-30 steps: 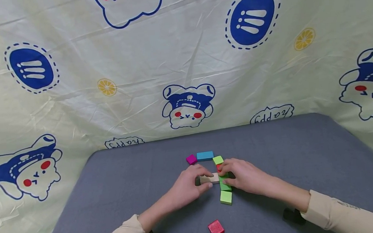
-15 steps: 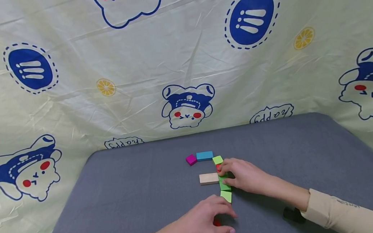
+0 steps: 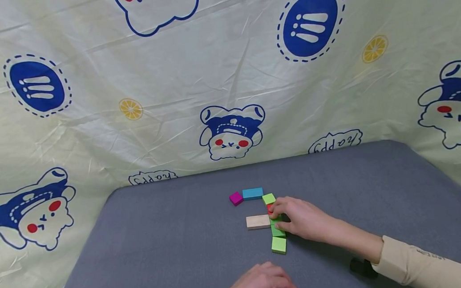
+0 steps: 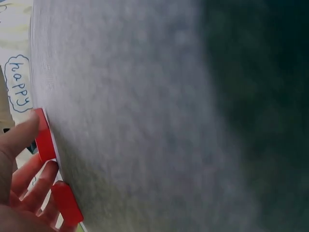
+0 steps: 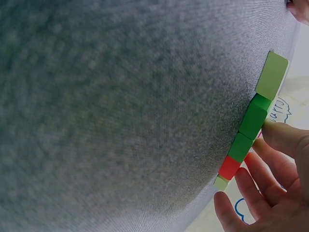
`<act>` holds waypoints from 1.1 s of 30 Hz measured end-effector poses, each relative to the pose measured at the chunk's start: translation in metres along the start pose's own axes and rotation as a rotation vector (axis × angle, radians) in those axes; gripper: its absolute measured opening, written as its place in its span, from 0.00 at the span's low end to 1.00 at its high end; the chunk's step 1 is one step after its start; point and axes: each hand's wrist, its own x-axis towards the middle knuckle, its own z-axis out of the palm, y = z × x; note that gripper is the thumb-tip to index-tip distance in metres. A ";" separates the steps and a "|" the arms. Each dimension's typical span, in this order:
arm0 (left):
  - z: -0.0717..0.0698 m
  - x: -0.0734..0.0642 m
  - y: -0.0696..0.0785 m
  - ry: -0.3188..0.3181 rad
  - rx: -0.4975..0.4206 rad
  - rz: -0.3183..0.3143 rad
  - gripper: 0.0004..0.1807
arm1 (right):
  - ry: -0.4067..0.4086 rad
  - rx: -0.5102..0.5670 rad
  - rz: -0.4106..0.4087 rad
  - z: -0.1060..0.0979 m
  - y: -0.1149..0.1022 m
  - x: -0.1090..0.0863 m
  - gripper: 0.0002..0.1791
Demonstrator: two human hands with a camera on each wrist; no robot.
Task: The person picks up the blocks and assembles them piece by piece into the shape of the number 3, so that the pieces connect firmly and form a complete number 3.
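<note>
Fingers (image 4: 36,186) on red block (image 4: 44,137)

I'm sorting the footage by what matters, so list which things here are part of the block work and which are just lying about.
In the work:
- right hand resting on the column of green blocks and small red block
- left hand touching red blocks
- wooden block
- blue block
- magenta block

Lying about:
- grey table
- cartoon cloth backdrop
</note>
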 end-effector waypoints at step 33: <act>-0.025 -0.021 -0.006 0.252 -0.281 -0.387 0.16 | -0.006 -0.002 0.058 0.001 -0.002 0.000 0.11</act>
